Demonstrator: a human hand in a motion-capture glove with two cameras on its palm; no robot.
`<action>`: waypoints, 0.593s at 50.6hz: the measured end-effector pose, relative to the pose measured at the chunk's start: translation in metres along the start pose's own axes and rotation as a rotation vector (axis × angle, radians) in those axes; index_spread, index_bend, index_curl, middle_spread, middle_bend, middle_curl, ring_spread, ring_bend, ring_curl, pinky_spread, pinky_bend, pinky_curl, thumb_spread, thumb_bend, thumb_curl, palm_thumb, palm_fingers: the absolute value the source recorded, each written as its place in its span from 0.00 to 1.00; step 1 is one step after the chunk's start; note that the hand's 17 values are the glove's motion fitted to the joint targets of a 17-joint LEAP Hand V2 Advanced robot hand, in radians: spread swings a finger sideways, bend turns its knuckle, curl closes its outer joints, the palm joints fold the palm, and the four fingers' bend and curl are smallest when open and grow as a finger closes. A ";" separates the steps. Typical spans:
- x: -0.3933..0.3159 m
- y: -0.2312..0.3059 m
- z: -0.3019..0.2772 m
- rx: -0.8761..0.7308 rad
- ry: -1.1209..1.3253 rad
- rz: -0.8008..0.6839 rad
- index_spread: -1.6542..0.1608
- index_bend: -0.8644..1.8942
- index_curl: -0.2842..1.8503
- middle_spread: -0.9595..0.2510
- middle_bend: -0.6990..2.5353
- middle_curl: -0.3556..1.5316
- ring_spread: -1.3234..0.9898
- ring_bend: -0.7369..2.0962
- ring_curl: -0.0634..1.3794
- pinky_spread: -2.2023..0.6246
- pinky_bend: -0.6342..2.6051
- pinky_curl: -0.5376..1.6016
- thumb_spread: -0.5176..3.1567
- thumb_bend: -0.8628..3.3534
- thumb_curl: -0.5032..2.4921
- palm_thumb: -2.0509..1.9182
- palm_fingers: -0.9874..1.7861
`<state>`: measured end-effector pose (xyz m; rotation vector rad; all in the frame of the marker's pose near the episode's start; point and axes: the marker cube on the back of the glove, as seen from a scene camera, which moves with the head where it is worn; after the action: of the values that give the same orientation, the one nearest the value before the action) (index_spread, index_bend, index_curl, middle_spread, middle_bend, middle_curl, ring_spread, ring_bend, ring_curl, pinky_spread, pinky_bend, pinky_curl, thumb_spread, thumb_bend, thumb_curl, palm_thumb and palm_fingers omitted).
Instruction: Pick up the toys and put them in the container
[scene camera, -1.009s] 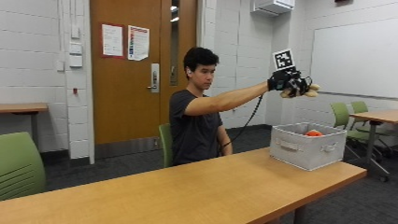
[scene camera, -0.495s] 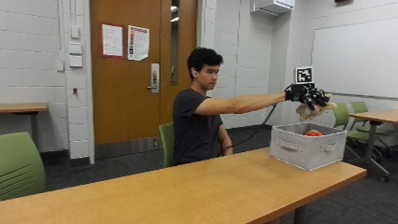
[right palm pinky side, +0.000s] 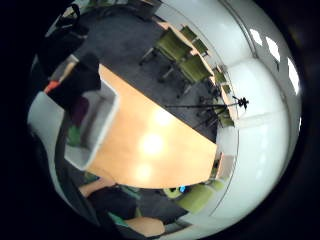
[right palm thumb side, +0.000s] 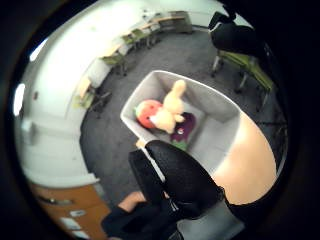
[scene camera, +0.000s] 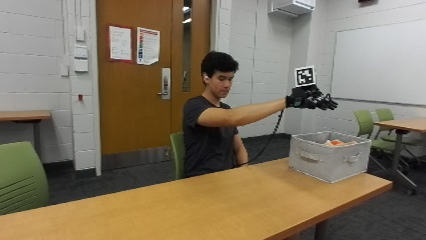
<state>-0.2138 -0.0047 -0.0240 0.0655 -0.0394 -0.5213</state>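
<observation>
Classroom setting: white block walls, wooden door (scene camera: 150, 75), whiteboard (scene camera: 379, 62), green chairs (scene camera: 22, 175) around the perimeter.

Nearest: long wooden table (scene camera: 200, 200), running across the foreground of the outside view.

Far end of table, near the corner: grey fabric container (scene camera: 328, 155), upright, with a handle on its near side. Contents per the thumb side palm view:
- yellow plush toy (right palm thumb side: 171, 105), lying across the middle
- red round toy (right palm thumb side: 148, 113), touching the plush, against the container wall
- purple toy (right palm thumb side: 185, 125), beside the plush on the other side
- green item (right palm thumb side: 179, 144) below these — too small to identify

Behind table: seated person in a dark shirt, right arm extended straight out at shoulder height.

Gloved right hand (scene camera: 311, 98): raised in the air above the container, well clear of its rim. Fingers (right palm thumb side: 175, 175) extended forward and relaxed, grasping nothing — possibly slightly bent at the tips, outside view too coarse to confirm.

Background beyond the container: second table (scene camera: 403, 125) with green chairs.
</observation>
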 end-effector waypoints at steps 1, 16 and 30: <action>0.011 0.004 0.001 -0.004 0.040 0.035 0.68 0.39 0.34 0.68 0.28 0.47 0.47 0.54 0.31 0.72 0.55 0.42 0.45 0.18 0.30 0.49 0.45; 0.141 0.089 0.003 0.008 0.168 0.295 0.73 0.39 0.36 0.69 0.30 0.47 0.43 0.48 0.27 0.71 0.48 0.39 0.42 0.18 0.25 0.48 0.40; 0.202 0.152 0.014 0.013 0.111 0.384 0.76 0.39 0.37 0.69 0.29 0.46 0.42 0.46 0.25 0.71 0.44 0.38 0.42 0.18 0.23 0.48 0.39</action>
<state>0.0362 0.0257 0.0050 0.0966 0.0527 -0.1335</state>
